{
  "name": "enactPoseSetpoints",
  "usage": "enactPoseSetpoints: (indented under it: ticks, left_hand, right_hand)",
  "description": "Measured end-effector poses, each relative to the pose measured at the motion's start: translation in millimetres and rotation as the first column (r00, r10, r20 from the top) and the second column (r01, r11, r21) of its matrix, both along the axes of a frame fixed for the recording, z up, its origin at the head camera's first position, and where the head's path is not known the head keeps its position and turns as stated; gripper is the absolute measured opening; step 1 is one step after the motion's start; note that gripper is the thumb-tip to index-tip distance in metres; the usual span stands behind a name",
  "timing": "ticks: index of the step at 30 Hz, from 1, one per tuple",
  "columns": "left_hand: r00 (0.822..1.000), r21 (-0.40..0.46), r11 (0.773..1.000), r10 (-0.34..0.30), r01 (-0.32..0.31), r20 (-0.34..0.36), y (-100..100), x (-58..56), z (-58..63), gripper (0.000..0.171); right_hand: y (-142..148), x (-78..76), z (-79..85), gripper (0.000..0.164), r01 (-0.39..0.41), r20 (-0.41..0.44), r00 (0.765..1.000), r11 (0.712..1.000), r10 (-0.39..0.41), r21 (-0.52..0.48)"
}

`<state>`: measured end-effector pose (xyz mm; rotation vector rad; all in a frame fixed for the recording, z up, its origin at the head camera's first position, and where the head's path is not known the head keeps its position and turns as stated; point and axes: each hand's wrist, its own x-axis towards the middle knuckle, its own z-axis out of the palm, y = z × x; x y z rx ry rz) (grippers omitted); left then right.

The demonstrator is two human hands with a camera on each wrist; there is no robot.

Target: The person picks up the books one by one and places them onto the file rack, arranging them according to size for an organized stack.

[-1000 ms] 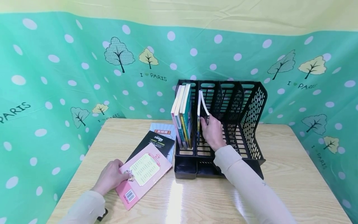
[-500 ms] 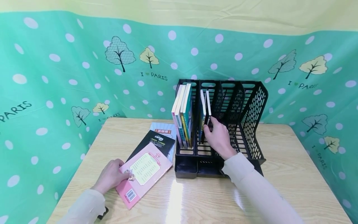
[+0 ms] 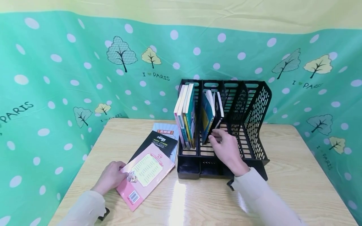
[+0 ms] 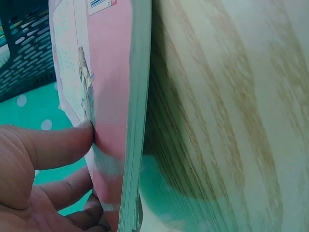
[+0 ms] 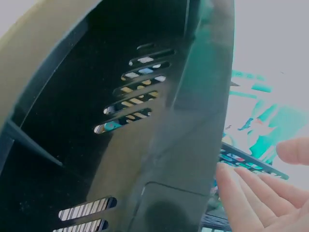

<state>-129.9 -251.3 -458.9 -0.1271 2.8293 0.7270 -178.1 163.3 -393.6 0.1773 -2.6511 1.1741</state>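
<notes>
A pink book (image 3: 146, 175) lies tilted over a black book (image 3: 155, 145) and a light blue book (image 3: 167, 128) on the table. My left hand (image 3: 111, 176) pinches its left edge; in the left wrist view the thumb (image 4: 63, 146) rests on the cover. In the second compartment of the black book rack (image 3: 189, 172), a blue book (image 3: 207, 114) and a black-covered book (image 3: 218, 113) stand upright, their tops leaning apart. My right hand (image 3: 227, 150) is at the lower front of these books. Its fingers (image 5: 251, 198) look straight, with the thumb apart.
Several upright books (image 3: 185, 116) fill the rack's leftmost compartment. Mesh dividers and the slanted right side wall (image 3: 258, 122) stand right of my hand. A polka-dot curtain (image 3: 226, 56) hangs behind the wooden table (image 3: 294, 175).
The two books in the second compartment have shifted right and spread apart. My right hand has moved slightly right and down, its grip on the black-covered book loosened. The left hand stays put.
</notes>
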Motion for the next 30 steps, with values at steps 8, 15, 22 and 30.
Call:
enactPoseSetpoints:
  ticks: [8,15,22,30]
  left_hand:
    - [1.0,0.031,0.999,-0.008,0.008,-0.027,-2.4,3.1,-0.1,0.029]
    - [0.999,0.056,0.998,0.002,0.001,-0.052,-3.8,4.5,-1.4,0.023]
    - [0.999,0.104,0.994,0.021,-0.016,-0.045,-3.6,7.2,0.5,0.022]
    - [0.997,0.146,0.989,0.029,-0.019,-0.065,-4.8,11.6,1.7,0.022]
  right_hand:
    - [4.4,19.5,-1.1,0.033,-0.008,0.015,1.0,1.0,0.009,-0.016]
    - [8.4,32.6,-5.4,0.035,-0.005,0.044,0.999,1.0,0.006,-0.029]
    - [12.9,42.1,-6.9,0.033,-0.01,0.049,0.999,0.998,0.013,-0.069]
    - [18.4,50.6,-13.6,0.035,-0.022,0.081,0.996,0.995,0.03,-0.097]
